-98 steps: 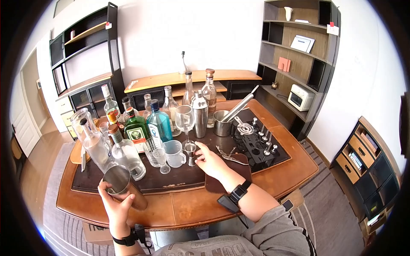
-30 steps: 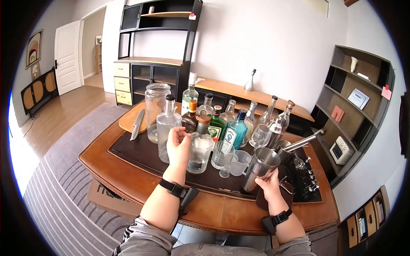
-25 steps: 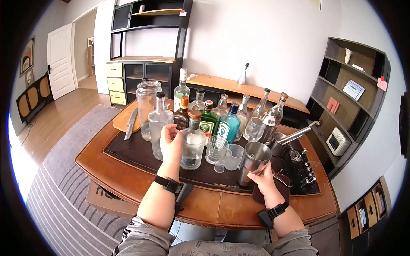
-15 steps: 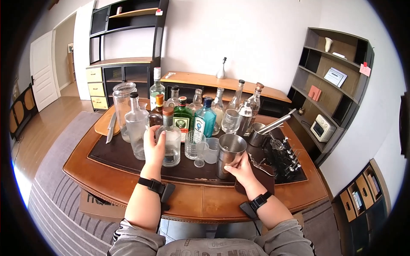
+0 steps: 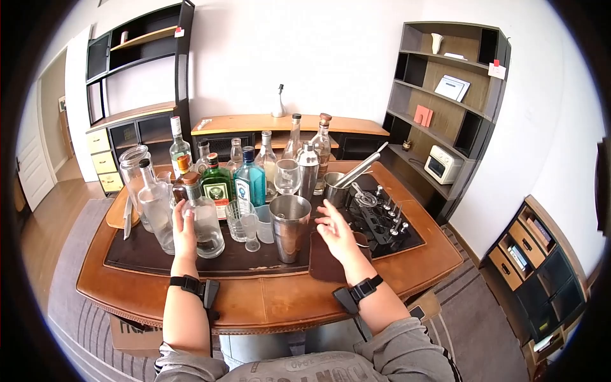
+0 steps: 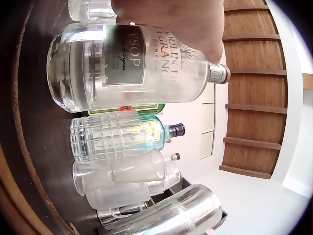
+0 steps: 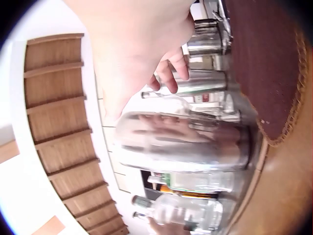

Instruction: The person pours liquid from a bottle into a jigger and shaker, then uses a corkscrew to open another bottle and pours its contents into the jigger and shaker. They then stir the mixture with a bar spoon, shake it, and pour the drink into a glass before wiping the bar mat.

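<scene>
A tall metal shaker tin (image 5: 288, 232) stands upright near the front of the dark desk mat. Just right of it my right hand (image 5: 336, 234) hovers with its fingers spread apart, holding nothing; the right wrist view shows the tin (image 7: 186, 147) beside that hand (image 7: 142, 54). My left hand (image 5: 184, 237) is raised at the left side of a clear cork-topped bottle (image 5: 207, 229), fingers upward and loosely bent. In the left wrist view the hand (image 6: 171, 19) covers part of this VSOP bottle (image 6: 122, 71). Between bottle and tin stand a cut-glass tumbler (image 5: 240, 223) and a small stemmed glass (image 5: 251, 232).
Several bottles, including a green one (image 5: 216, 188) and a blue one (image 5: 249, 181), crowd behind. A wine glass (image 5: 287, 176), a cocktail shaker (image 5: 309, 169) and a metal cup (image 5: 336, 191) stand farther back. Right are a strainer (image 5: 365, 196) and a black tool rack (image 5: 388, 219); left, a knife (image 5: 127, 216).
The tin was in my left hand, then in my right hand; now it stands released on the mat. My left hand has stayed by the cork-topped bottle while the head view swung right.
</scene>
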`<state>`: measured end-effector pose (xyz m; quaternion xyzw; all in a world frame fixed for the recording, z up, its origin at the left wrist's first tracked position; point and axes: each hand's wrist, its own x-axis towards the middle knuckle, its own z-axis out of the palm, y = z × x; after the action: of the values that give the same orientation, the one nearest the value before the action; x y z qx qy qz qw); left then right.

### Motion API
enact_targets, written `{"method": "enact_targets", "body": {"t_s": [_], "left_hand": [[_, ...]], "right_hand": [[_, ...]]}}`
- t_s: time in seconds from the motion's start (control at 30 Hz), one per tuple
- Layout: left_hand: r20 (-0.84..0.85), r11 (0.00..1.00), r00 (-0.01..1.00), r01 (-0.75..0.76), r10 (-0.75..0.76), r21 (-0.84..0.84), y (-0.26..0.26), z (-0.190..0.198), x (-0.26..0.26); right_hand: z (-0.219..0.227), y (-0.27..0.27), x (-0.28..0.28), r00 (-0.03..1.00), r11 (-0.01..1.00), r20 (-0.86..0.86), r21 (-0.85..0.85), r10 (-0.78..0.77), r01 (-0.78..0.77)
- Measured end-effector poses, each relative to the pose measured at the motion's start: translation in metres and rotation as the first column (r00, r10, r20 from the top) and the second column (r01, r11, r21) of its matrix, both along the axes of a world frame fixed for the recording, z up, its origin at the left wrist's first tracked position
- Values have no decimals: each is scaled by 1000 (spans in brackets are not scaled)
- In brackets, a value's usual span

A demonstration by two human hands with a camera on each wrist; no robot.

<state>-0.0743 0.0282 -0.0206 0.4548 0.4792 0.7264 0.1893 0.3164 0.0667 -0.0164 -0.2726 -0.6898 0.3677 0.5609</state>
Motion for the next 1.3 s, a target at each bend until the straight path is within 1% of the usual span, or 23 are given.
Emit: {"method": "enact_targets", "body": {"t_s": [0.13,0.2,0.27,0.3,0.33,0.37,0.43,0.47,0.5,0.53,0.6,0.63,0.73,0.77,0.87,0.97,1.0,1.07,1.1,1.13,1.2,1.23,1.3], "left_hand": [[-3,999,999,36,-36,-22,-3,4,0],[31,999,999,42,-41,-25,-1,3,0],[48,999,998,40,-38,-32,1,0,-2],[0,999,1000,25,-25,-46,3,-1,-4],[78,996,995,74,-69,-58,2,-2,-4],[102,995,992,83,-78,-50,2,-2,-2],[132,994,987,103,-97,-43,2,-1,-1],[138,993,985,113,-106,-45,1,0,-1],[145,991,983,121,-113,-48,0,0,-1],[144,992,984,115,-107,-51,0,1,0],[139,994,986,97,-88,-58,-2,2,1],[124,995,990,76,-68,-64,-2,1,2],[99,997,995,36,-29,-69,0,1,2],[105,997,994,39,-32,-66,0,0,2],[96,995,994,50,-42,-85,1,-1,-1],[101,995,993,63,-55,-81,4,-5,-4],[84,995,995,65,-58,-82,-2,1,0],[43,997,998,40,-37,-59,-1,1,2],[23,998,999,28,-27,-48,0,0,3],[40,998,999,31,-29,-46,0,1,4],[72,999,997,36,-33,-41,-2,6,6],[72,998,996,50,-47,-45,-2,7,6],[54,997,997,54,-51,-56,-2,9,7]], "right_hand": [[32,-47,55,948,983,-268,18,-172,184],[32,-65,86,919,969,-321,17,-227,246],[29,-74,114,908,942,-263,-12,-327,335],[28,-75,127,901,915,-159,-48,-403,401],[16,-72,140,909,918,-128,-38,-396,394],[14,-77,142,909,908,31,-49,-416,417],[9,-90,137,851,893,318,-29,-417,449],[14,-101,129,801,929,495,35,-337,369],[9,-104,122,711,949,639,103,-293,298],[4,-107,116,594,964,763,156,-255,213],[-5,-102,104,523,984,839,72,-149,165],[-4,-99,101,411,978,898,87,-159,189],[21,-89,77,626,978,774,-48,-93,204],[31,-86,67,663,988,738,25,-122,155],[70,-75,27,763,993,637,88,-113,74],[89,-55,-12,751,964,615,238,-242,116],[94,-49,-24,739,969,631,202,-237,139],[93,-39,-46,735,962,622,204,-272,183],[88,-35,-54,759,962,592,195,-271,192],[75,-27,-61,841,931,429,297,-329,213],[49,-11,-71,930,960,261,181,-257,215],[43,-10,-72,937,955,228,195,-264,222],[46,-15,-68,935,922,189,310,-300,233]]}}
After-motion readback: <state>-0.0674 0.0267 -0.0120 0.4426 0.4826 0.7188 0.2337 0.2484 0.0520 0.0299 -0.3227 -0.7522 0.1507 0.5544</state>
